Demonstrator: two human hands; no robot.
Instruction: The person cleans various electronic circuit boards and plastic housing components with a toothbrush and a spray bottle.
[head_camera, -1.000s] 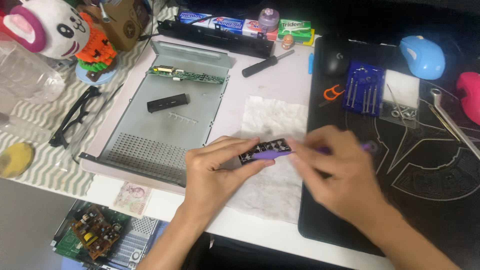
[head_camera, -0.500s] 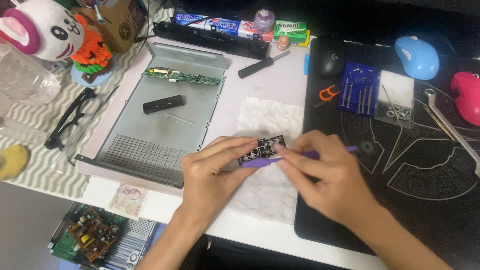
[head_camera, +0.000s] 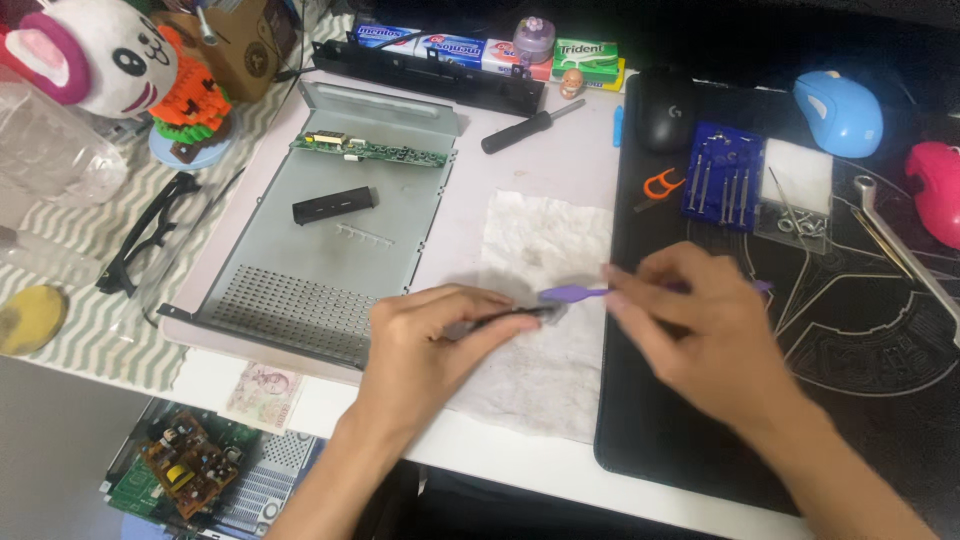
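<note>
Purple plastic is what the right hand (head_camera: 700, 335) grips: a thin purple tool (head_camera: 575, 293) like a small brush or spudger, its fingers closed around the handle, with the tip pointing left. The tip meets a small dark circuit strip (head_camera: 510, 318), which the left hand (head_camera: 430, 350) pinches between thumb and fingers just above a stained paper towel (head_camera: 545, 250). Both hands are therefore closed on something, and the strip sits over the towel, near the left edge of the black mat (head_camera: 850, 400).

To do this step well, I think the left hand should keep the strip steady and low over the towel, so that loosened dirt falls there. The tool should work with light strokes, because the small parts on the strip may break easily.

Further out lie a grey metal panel (head_camera: 300, 260) with a green board (head_camera: 370, 150) on it, a black screwdriver (head_camera: 525, 128) and a blue case of small screwdrivers (head_camera: 722, 178).

Some things are hard to see. The strip is shown almost from its edge and is partly covered by fingers, so its face cannot be read. The right hand is blurred, and it hides most of the tool's handle. The exact shape of the tool's tip I cannot tell.
</note>
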